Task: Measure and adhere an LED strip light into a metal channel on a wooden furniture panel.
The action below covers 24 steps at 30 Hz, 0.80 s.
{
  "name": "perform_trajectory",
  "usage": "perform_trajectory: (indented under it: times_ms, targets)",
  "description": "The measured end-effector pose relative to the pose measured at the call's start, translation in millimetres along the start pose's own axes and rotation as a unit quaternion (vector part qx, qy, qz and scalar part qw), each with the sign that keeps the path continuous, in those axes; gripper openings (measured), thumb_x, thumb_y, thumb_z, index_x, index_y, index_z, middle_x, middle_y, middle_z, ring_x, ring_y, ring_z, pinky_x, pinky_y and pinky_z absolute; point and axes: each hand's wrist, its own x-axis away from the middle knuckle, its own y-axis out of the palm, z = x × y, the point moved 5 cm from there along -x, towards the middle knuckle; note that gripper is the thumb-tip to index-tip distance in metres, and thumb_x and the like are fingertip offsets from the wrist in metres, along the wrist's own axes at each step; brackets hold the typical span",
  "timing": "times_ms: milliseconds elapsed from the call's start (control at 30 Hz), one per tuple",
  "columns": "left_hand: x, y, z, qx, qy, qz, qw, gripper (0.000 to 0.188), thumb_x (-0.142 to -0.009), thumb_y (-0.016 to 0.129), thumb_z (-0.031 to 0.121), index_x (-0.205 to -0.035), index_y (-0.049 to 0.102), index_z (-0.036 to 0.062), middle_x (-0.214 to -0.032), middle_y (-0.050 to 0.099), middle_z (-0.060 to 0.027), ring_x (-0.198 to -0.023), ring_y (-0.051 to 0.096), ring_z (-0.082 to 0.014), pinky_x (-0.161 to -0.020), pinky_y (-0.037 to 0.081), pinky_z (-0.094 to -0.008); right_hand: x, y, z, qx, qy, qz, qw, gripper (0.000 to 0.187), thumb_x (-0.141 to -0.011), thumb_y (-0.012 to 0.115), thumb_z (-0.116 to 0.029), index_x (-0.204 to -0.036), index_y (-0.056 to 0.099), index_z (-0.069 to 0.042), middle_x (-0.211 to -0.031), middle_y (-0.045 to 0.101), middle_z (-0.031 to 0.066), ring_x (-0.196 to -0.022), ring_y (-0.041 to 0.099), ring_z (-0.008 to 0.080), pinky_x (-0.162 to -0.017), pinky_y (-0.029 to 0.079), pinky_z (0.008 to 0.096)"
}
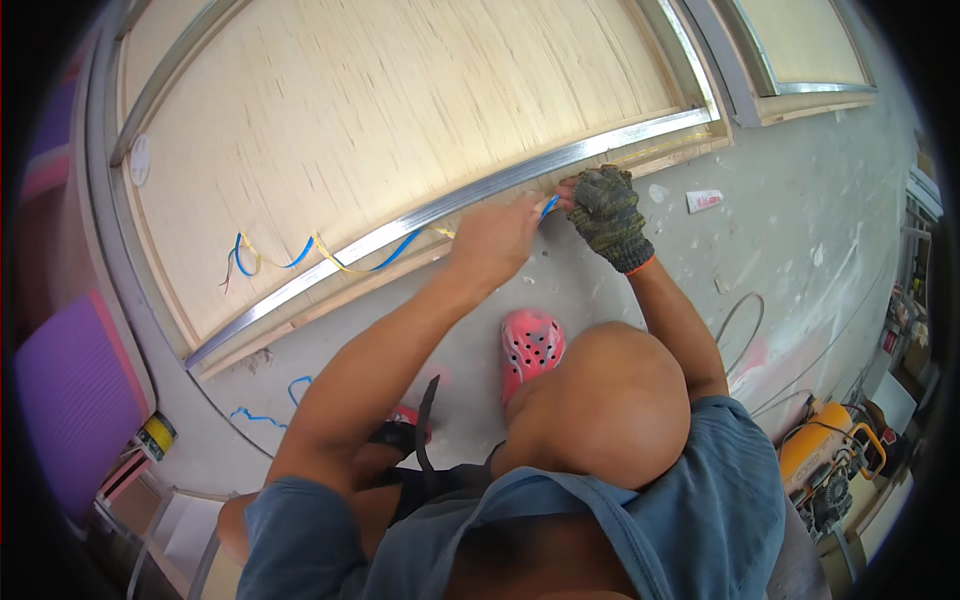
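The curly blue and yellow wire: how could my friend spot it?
Find the big pale wooden panel and its shiny metal bar nearest the person. Left of the bare left hand, the wire loops across that bar. It is blue and yellow together; the strand on the floor is just blue.

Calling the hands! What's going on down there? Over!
Left hand bare, on blue wire. Gloved right hand beside it. Blue and yellow wires curl across metal bar. Pink shoe close by.

Wires (402, 249) lie over the panel (420, 100) and its near rail (480, 189).
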Motion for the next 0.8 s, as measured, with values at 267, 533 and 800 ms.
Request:
perform_trajectory:
  times_ms: [267, 533, 800]
  targets:
    - [-14.9, 22.7, 0.9, 0.009, -0.039, 0.046, 0.998, 0.026, -0.094, 0.071, 0.029, -0.117, 0.076, 0.0186, -0.083, 0.074, -0.0136, -0.077, 0.071, -0.0376, -0.071, 0.055, -0.0482, -4.7, -4.6, -6.4, -0.015, -0.018, 0.030, 0.999, 0.019, -0.088, 0.077, -0.029, -0.099, 0.077, -0.013, -0.094, 0.075, 0.0040, -0.087, 0.066, 0.0276, -0.083, 0.047, 0.0458]
    - [-22.5, 23.6, 0.6, 0.076, 0.060, 0.102, 0.990, 0.013, -0.091, 0.072, 0.025, -0.097, 0.079, 0.0158, -0.085, 0.074, -0.0112, -0.079, 0.070, -0.0338, -0.069, 0.053, -0.0446, -5.8, -5.6, -5.5, -0.018, -0.016, 0.000, 1.000, 0.014, -0.091, 0.073, -0.024, -0.101, 0.076, -0.015, -0.094, 0.074, 0.0045, -0.089, 0.066, 0.0288, -0.084, 0.047, 0.0460]
    - [7.7, -19.0, -10.3, 0.183, 0.047, 0.056, 0.980, 0.008, -0.093, 0.070, 0.016, -0.090, 0.070, 0.0079, -0.078, 0.066, -0.0082, -0.070, 0.064, -0.0236, -0.066, 0.051, -0.0372, -2.4, -2.3, -4.2, -0.020, 0.001, 0.009, 1.000, 0.010, -0.089, 0.074, -0.022, -0.097, 0.076, -0.016, -0.094, 0.073, 0.0037, -0.090, 0.066, 0.0279, -0.085, 0.047, 0.0465]
